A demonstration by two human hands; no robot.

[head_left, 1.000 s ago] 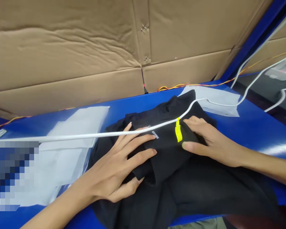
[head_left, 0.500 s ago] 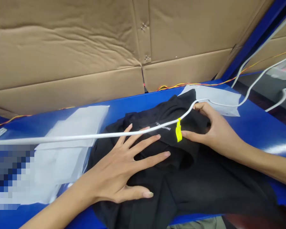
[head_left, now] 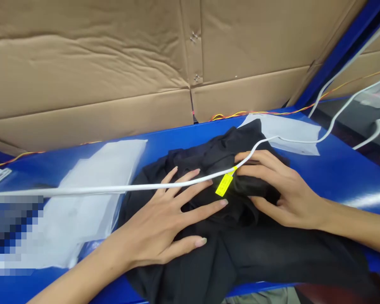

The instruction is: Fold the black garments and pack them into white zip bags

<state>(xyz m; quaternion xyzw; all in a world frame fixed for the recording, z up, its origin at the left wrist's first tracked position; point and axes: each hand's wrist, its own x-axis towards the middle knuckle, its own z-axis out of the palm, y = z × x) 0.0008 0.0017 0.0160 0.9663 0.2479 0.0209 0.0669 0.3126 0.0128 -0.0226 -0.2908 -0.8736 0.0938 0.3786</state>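
Observation:
A black garment (head_left: 266,253) lies crumpled on the blue table (head_left: 335,169). My left hand (head_left: 174,215) rests flat on its left part, fingers spread. My right hand (head_left: 278,190) is curled over a bunched fold near the garment's far middle, fingers on top and thumb below, with cloth between them. A white cable (head_left: 129,188) with a yellow tag (head_left: 224,184) hangs across in front of both hands, and the tag dangles between them.
A clear plastic bag (head_left: 95,190) lies flat left of the garment, and another (head_left: 291,131) lies behind it at the right. A cardboard wall (head_left: 114,76) closes the table's far side. Red and yellow wires (head_left: 240,114) run along its base. More white cables (head_left: 367,135) hang at the right.
My right hand came back from the garment's far edge and closed over a fold. The white printed lettering is folded out of sight. The yellow tag swung to a slant. My left hand barely moved.

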